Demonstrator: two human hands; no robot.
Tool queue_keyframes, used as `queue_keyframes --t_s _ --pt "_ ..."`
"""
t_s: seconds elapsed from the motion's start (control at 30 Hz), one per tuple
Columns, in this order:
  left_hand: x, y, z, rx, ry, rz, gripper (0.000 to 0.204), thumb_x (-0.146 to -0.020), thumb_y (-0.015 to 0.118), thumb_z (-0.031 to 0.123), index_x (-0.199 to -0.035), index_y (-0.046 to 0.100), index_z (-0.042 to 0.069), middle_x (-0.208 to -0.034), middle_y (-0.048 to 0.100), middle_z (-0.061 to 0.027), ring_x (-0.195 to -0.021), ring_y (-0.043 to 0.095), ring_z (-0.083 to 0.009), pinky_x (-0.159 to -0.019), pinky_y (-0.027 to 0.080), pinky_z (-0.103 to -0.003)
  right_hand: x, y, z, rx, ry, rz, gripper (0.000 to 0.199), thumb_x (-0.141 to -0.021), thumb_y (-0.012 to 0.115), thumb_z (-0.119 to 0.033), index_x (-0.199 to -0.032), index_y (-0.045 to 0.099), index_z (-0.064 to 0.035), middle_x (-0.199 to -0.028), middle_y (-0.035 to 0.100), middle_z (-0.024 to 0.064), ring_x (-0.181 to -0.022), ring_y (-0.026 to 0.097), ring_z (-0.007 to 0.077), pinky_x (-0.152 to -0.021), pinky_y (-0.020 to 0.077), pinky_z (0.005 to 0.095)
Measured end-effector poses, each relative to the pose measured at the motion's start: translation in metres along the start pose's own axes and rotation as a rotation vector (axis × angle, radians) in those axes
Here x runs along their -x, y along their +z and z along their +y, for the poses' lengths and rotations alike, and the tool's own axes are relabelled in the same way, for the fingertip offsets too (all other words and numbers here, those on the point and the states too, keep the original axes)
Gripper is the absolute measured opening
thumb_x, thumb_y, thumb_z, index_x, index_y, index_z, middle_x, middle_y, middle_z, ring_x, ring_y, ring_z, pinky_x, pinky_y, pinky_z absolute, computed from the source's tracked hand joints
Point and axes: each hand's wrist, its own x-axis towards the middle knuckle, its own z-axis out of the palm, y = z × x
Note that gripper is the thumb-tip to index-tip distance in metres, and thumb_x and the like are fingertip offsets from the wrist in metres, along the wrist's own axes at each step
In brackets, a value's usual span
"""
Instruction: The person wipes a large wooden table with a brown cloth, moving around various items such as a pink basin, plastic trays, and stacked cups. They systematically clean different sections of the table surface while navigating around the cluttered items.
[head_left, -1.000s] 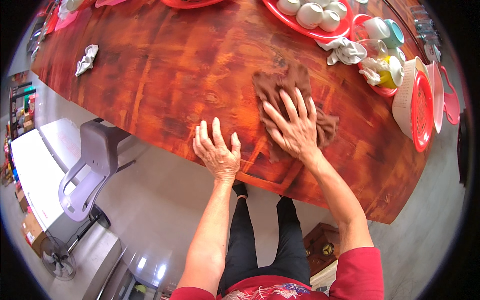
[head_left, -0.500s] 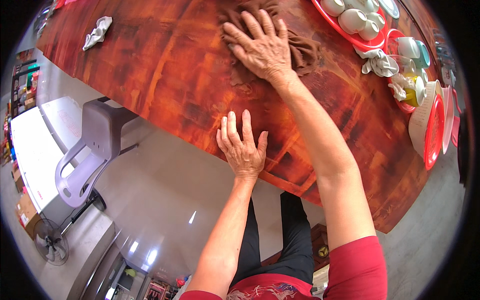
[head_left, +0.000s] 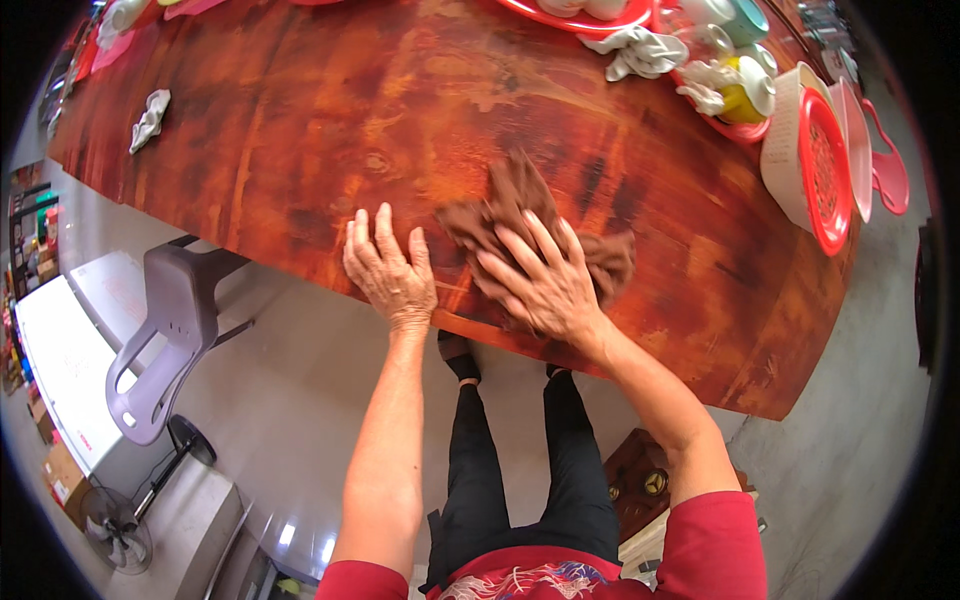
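My right hand (head_left: 545,277) lies flat with spread fingers on a crumpled brown cloth (head_left: 520,190), pressing it against the glossy red-brown wooden table (head_left: 330,110). Folds of the cloth stick out past the fingertips and to the right of the hand. My left hand (head_left: 392,265) rests palm down at the table's near edge, fingers stretched out, with nothing in it. Bare wood separates it from the cloth.
Right of the cloth stand a cream basket (head_left: 787,150), a red strainer (head_left: 830,172), cups such as a yellow one (head_left: 742,100), and a crumpled white cloth (head_left: 640,52). Another white cloth (head_left: 150,120) lies far left. A grey plastic chair (head_left: 180,300) stands by the left edge.
My right hand has drawn the brown cloth from the far part of the table toward the near edge. The view has shifted; my left hand still rests near the edge.
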Motion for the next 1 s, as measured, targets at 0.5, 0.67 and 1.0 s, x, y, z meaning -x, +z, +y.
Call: queue_keyframes --t_s 0.5,0.67,1.0 --pt "0.0 -0.005 0.001 -0.057 -0.028 -0.087 0.053 -0.09 0.062 0.033 -0.136 0.047 0.012 -0.141 0.041 -0.014 -0.132 0.037 -0.0348 -0.11 0.03 -0.051 0.05 -0.02 0.025 0.125 0.302 0.017 0.052 -0.086 0.055 -0.041 -0.136 0.054 -0.0252 -0.149 0.039 0.0085 -0.141 0.029 0.0343 -0.114 0.0186 0.0545" --pt "-0.002 -0.008 0.003 -0.067 -0.024 -0.096 0.054 -0.09 0.06 0.035 -0.137 0.047 0.012 -0.142 0.04 -0.0161 -0.133 0.038 -0.0355 -0.109 0.03 -0.052 -0.081 -0.005 0.041 0.101 0.239 0.055 0.059 -0.085 0.059 -0.044 -0.138 0.051 -0.0208 -0.149 0.039 0.0088 -0.143 0.027 0.0328 -0.115 0.0183 0.0545" --pt "0.0 -0.01 0.003 -0.012 -0.059 -0.168 0.058 -0.089 0.062 0.033 -0.14 0.044 0.009 -0.146 0.037 -0.019 -0.135 0.034 -0.0366 -0.111 0.025 -0.055 -0.242 0.031 0.055 0.237 0.257 0.192 0.057 -0.087 0.057 -0.049 -0.141 0.048 -0.0346 -0.151 0.036 0.0084 -0.142 0.028 0.0354 -0.11 0.0232 0.0603"
